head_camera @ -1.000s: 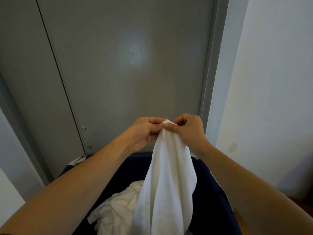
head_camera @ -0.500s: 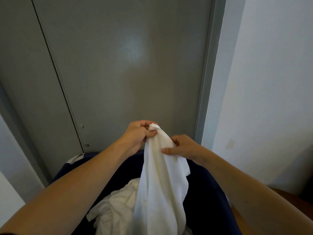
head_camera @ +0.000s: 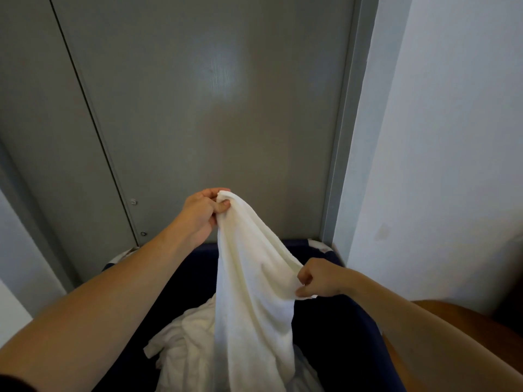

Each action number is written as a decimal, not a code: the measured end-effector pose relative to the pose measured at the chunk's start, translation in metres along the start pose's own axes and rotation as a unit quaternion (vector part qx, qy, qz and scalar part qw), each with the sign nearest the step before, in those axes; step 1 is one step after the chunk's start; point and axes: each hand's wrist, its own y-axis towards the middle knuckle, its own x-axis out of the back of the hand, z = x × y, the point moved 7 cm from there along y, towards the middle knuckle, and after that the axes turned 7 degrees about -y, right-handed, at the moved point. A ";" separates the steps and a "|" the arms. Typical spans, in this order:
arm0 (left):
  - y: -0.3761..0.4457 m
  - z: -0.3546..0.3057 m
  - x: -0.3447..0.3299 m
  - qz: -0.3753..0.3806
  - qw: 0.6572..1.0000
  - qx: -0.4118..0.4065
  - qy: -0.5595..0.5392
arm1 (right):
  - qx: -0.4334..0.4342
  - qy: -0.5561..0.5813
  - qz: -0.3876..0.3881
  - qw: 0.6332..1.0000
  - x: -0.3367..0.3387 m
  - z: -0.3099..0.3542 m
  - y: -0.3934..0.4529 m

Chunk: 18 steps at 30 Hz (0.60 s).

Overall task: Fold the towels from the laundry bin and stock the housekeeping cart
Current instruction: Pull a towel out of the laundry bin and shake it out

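A white towel hangs over the dark blue laundry bin. My left hand pinches its top corner at chest height. Lower and to the right, my right hand grips the towel's side edge and holds it out sideways. The towel's lower part drops into the bin. More crumpled white towels lie inside the bin at lower left. No housekeeping cart is in view.
A grey door with its frame stands straight ahead behind the bin. To the right rises a white wall. A strip of brown wooden floor shows at lower right beside the bin.
My right hand has slid down the towel's edge from the top corner and moved out to the right, spreading the cloth. My left hand stays on the top corner.
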 end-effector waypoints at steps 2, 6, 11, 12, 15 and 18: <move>-0.001 0.002 0.003 0.001 1.000 0.004 0.000 | 0.000 -0.043 0.001 0.999 -0.010 0.000 -0.001; -0.003 0.001 0.003 0.011 1.000 0.000 0.001 | 0.000 -0.090 -0.009 0.996 -0.025 -0.004 0.000; -0.004 0.000 0.012 0.004 1.000 -0.002 0.001 | 0.008 -0.097 -0.029 0.995 -0.041 -0.012 0.003; -0.004 0.001 0.014 0.001 1.000 0.000 0.001 | 0.019 -0.092 -0.032 0.995 -0.044 -0.011 0.003; -0.005 0.001 0.018 -0.012 1.000 0.003 -0.002 | 0.013 -0.026 -0.094 0.995 -0.040 -0.012 0.003; -0.001 -0.003 0.028 -0.036 0.999 -0.002 -0.004 | -0.011 0.039 -0.185 0.982 -0.019 -0.017 -0.004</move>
